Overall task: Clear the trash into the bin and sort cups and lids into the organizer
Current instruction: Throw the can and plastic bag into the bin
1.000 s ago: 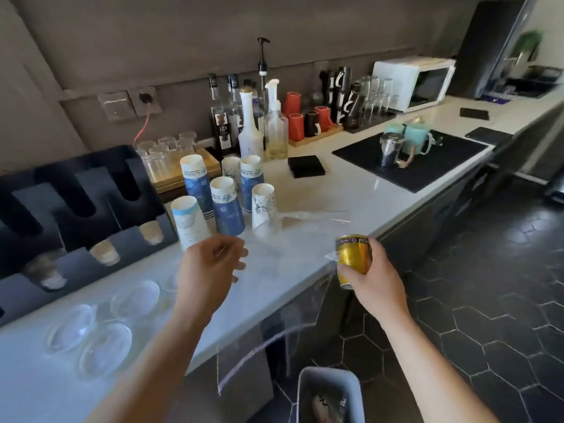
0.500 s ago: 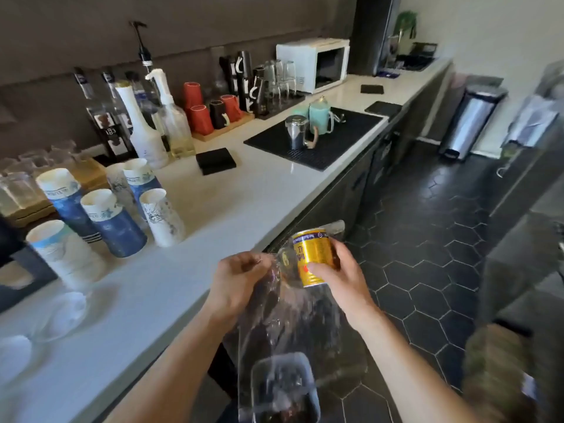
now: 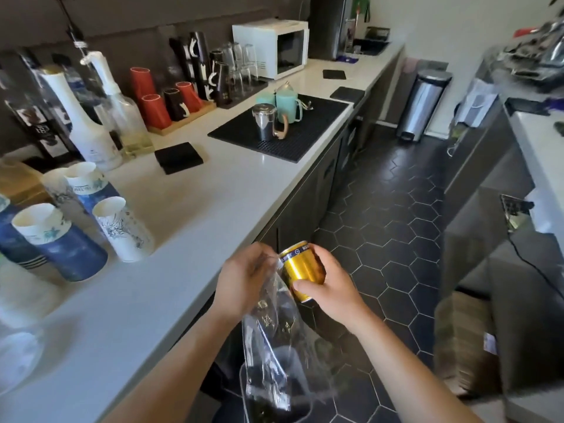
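You have two hands in view, the left hand (image 3: 244, 280) and the right hand (image 3: 331, 290). Between them you see one gold can (image 3: 300, 267) and one clear plastic bag (image 3: 274, 346). On the counter (image 3: 183, 239) stand four paper cup stacks (image 3: 120, 228) and three red cups (image 3: 143, 87). One microwave (image 3: 271, 47), one steel pedal bin (image 3: 422, 103).

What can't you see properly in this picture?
Head view only:
- Bin: bottom edge cuts it off and the plastic bag veils it, so its contents are unclear.
- Can: label too small to read; right hand covers part.
- Lids: blurred, cut by the left edge.
- Left hand: fingertips hidden behind the bag.
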The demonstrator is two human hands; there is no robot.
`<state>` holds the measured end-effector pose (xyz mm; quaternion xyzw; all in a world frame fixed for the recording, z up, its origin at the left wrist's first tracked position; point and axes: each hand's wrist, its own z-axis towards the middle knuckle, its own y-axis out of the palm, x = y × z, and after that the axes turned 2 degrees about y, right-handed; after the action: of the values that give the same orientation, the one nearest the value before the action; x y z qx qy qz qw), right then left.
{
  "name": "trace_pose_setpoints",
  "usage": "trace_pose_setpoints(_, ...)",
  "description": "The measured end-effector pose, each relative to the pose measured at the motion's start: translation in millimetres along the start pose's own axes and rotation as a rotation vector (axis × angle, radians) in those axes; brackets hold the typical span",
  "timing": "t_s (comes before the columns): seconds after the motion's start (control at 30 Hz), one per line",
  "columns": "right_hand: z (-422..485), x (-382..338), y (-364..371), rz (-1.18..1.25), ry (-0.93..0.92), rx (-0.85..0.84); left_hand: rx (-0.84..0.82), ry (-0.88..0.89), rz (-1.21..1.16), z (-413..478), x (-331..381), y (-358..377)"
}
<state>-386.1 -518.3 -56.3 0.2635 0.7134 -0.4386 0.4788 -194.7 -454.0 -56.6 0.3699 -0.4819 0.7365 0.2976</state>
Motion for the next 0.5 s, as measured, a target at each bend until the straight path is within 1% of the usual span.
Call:
trace_pose_setpoints(0.1, -0.3, 10.7, 2.4, -0.101, -0.019, 0.112, 0.068, 0.011, 0.164, -3.5, -17.0, 5.0)
trace_pose_setpoints(0.17, -1.5, 17.8, 3.3, -0.136, -0.009, 0.158, 0.084, -0.015, 0.19, -4.5, -29.0, 11.2)
trace_pose_setpoints(0.33, -16.5, 54.1, 11.8, -0.232, 0.017, 0.206, 0.101, -0.168, 0.266, -9.3, -64.0, 33.3)
trace_pose_setpoints(0.43, -22.1, 96.1, 25.3, -0.266, 0.058, 0.238, 0.108, -0.237, 0.259, -18.8, -98.7, 50.5)
trace_pose_setpoints(0.5, -21.7, 127.6, 37.8, -0.268, 0.113, 0.23, 0.099, -0.273, 0.27, -29.7, -124.9, 64.9)
